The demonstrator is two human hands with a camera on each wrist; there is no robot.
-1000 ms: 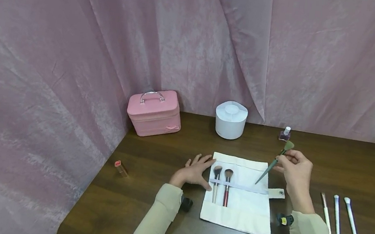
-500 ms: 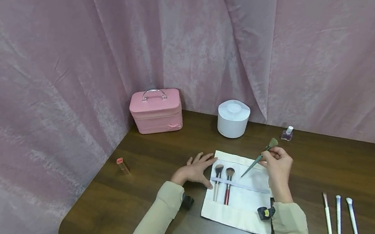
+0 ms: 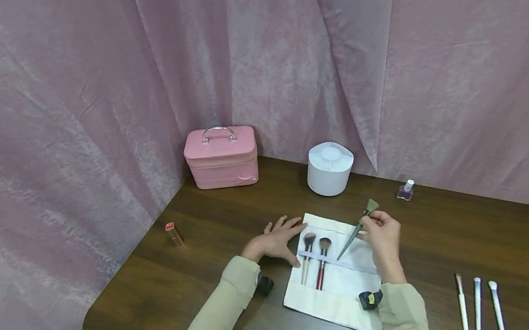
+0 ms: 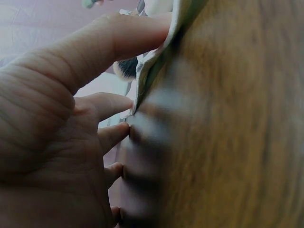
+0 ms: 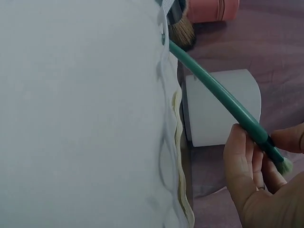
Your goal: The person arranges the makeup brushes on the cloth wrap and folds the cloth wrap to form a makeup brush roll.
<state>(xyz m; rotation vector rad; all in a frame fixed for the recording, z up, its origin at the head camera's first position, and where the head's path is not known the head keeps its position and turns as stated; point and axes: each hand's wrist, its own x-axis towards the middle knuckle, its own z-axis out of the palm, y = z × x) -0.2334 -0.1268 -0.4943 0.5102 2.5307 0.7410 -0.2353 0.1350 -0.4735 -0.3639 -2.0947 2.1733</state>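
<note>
A white cloth brush roll [image 3: 333,308] lies unfolded on the table, an elastic band [image 3: 356,267] running across it. Two makeup brushes, one with a pale handle [image 3: 305,265] and one with a red handle [image 3: 321,273], sit under the band at the left. My right hand [image 3: 381,242] pinches a green makeup brush [image 5: 213,88] near its bristles, handle slanting down. In the right wrist view the handle's tip is right at the band. My left hand [image 3: 276,242] rests at the roll's left edge, fingers spread, thumb and index finger touching the cloth [image 4: 142,71].
Three light-handled brushes [image 3: 476,315] lie on the table at the right. Along the back stand a pink case [image 3: 222,159], a white round container [image 3: 329,171] and a nail polish bottle [image 3: 405,191]. A lipstick [image 3: 174,234] lies at the left. Behind hangs a pink curtain [image 3: 277,66].
My right hand has moved left over the roll with the green brush, bringing the handle tip down to the band beside the red-handled brush. The left hand has stayed in place.
</note>
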